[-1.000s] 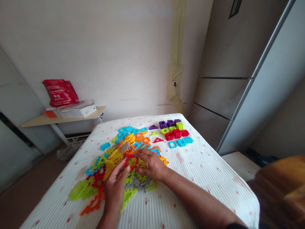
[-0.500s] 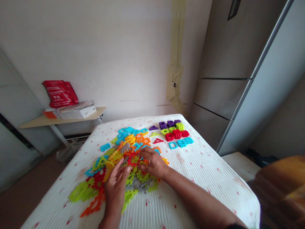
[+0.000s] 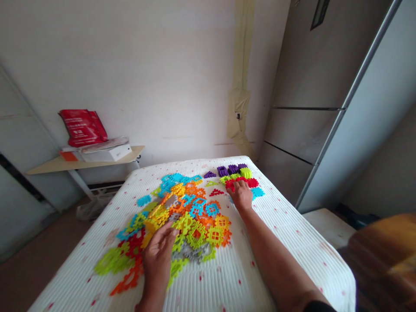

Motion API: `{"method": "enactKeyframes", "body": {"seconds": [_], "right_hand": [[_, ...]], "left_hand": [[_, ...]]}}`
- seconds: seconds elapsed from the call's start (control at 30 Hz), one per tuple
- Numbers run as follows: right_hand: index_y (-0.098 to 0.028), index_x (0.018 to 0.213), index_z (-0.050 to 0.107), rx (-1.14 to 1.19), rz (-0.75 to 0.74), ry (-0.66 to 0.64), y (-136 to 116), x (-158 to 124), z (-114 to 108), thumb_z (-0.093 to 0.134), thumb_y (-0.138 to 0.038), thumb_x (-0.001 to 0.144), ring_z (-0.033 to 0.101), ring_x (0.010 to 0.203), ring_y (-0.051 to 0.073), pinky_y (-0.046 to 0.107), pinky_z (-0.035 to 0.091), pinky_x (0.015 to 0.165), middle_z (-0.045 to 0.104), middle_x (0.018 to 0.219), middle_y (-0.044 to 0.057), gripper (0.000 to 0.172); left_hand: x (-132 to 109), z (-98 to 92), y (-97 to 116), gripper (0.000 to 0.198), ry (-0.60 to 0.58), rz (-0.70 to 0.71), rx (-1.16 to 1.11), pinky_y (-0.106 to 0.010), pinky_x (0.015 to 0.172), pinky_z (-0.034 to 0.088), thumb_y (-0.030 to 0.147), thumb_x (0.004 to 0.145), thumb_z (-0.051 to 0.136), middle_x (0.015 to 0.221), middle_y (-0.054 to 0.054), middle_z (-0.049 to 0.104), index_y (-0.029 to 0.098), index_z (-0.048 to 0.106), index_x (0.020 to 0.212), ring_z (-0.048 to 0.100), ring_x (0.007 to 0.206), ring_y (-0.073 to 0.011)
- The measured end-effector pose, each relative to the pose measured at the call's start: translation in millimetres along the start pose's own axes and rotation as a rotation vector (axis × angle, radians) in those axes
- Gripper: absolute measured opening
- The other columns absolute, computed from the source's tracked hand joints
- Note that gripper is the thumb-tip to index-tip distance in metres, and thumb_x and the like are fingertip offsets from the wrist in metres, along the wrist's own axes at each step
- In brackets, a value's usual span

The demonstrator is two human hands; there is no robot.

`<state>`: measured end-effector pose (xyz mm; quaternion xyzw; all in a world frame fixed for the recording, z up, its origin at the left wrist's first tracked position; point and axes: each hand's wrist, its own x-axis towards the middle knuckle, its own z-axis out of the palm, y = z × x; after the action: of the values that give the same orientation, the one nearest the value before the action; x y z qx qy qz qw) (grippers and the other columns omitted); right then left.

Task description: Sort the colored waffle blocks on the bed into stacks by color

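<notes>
A heap of plastic interlocking tiles in green, orange, yellow, blue, red and grey spreads over the table's left and middle. My left hand rests at the heap's near side, its thumb and fingers apart and nothing visible between them. Across the table, my right hand reaches to the sorted groups at the far right. Its fingers are bent down over red interlocking tiles, gripping one at the row's left end; the fingertips are partly hidden. Purple tiles and green tiles stand behind, with blue tiles in front.
A white ribbed cloth covers the table. A red triangular piece and a purple triangular piece lie between heap and groups. A side table with red bags stands left; a fridge stands right.
My right hand has moved from the heap to the far right, over the red row. The red tile between my hands no longer shows in the heap. My left hand has barely moved.
</notes>
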<state>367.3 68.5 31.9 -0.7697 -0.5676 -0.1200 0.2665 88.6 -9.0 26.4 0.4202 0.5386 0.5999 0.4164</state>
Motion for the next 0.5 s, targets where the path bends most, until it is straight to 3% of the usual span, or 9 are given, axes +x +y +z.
{"method": "enactKeyframes", "body": {"seconds": [0.5], "right_hand": [[-0.020, 0.096, 0.064, -0.067, 0.040, -0.032, 3.5, 2.1, 10.4, 0.044, -0.037, 0.088, 0.050, 0.097, 0.025, 0.032, 0.040, 0.069, 0.057, 0.100, 0.012, 0.028]], "left_hand": [[-0.1, -0.5, -1.5, 0.057, -0.008, -0.005, 0.014, -0.029, 0.075, 0.053, 0.048, 0.057, 0.071, 0.087, -0.007, 0.071, 0.014, 0.064, 0.102, 0.066, 0.084, -0.0215]]}}
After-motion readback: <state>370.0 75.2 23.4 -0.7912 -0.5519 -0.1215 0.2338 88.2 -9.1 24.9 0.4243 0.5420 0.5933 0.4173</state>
